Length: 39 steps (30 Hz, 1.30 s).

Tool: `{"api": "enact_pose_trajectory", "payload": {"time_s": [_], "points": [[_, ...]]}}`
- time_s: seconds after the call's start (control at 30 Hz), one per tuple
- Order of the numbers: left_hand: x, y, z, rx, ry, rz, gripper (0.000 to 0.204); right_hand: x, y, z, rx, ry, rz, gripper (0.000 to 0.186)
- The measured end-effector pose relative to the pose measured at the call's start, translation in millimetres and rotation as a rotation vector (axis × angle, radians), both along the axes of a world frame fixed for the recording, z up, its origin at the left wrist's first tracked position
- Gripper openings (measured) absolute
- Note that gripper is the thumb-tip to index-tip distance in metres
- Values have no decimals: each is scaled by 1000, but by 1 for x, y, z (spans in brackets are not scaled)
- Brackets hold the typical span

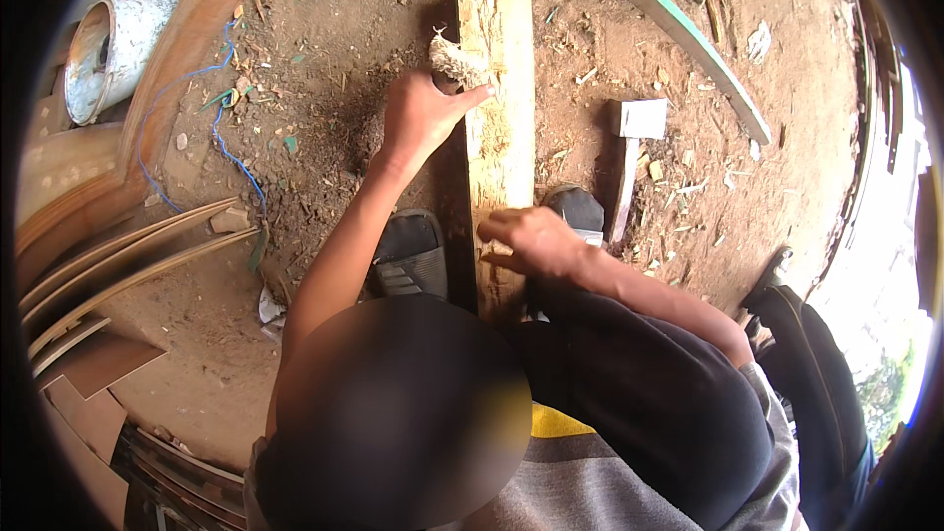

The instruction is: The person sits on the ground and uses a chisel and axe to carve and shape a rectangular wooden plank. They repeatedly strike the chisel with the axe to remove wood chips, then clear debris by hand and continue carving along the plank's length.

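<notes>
A long, rough-faced timber (503, 138) lies lengthwise in front of me, between my feet. At its left edge, toward the far end, my left hand (418, 113) is closed around a pale, frayed fibrous bundle (458, 61). The thumb reaches onto the timber's upper face, while the other fingertips are hidden. Over the near part of the timber is my right hand (539, 241), slightly blurred, its thumb and forefinger apart with nothing visible between them. Right of the timber lies a hand tool (642, 120) with a broad, flat head and a wooden handle.
Wood chips litter the dirt floor. A curved, green-edged board (678, 34) lies at the far right. To the left are a dented white bucket (118, 59), blue string (226, 143) and curved wooden strips (128, 270). Another person's dark-trousered leg (816, 374) is at the right.
</notes>
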<state>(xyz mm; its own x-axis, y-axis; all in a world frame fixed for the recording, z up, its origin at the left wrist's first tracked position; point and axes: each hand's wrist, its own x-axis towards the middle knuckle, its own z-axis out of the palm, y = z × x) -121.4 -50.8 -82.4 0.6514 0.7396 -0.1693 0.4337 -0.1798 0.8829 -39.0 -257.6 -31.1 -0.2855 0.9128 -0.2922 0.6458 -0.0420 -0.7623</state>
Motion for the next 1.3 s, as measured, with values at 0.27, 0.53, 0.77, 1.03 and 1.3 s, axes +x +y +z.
{"api": "enact_pose_trajectory", "payload": {"time_s": [0.27,0.53,0.77,1.03,1.3], "points": [[0,4,-13,174,35,77,22,-23,-23,-34,257,-83,150,17],[-5,8,-4,99,-78,33,23,-25,-26,-41,336,-55,127,16],[3,6,-2,209,-57,-76,20,-33,-11,-25,232,149,15,27],[8,10,6,244,79,-110,19,-27,-15,-30,255,120,-164,31],[11,16,-1,302,71,-94,18,-25,-17,-37,184,165,-175,24]]}}
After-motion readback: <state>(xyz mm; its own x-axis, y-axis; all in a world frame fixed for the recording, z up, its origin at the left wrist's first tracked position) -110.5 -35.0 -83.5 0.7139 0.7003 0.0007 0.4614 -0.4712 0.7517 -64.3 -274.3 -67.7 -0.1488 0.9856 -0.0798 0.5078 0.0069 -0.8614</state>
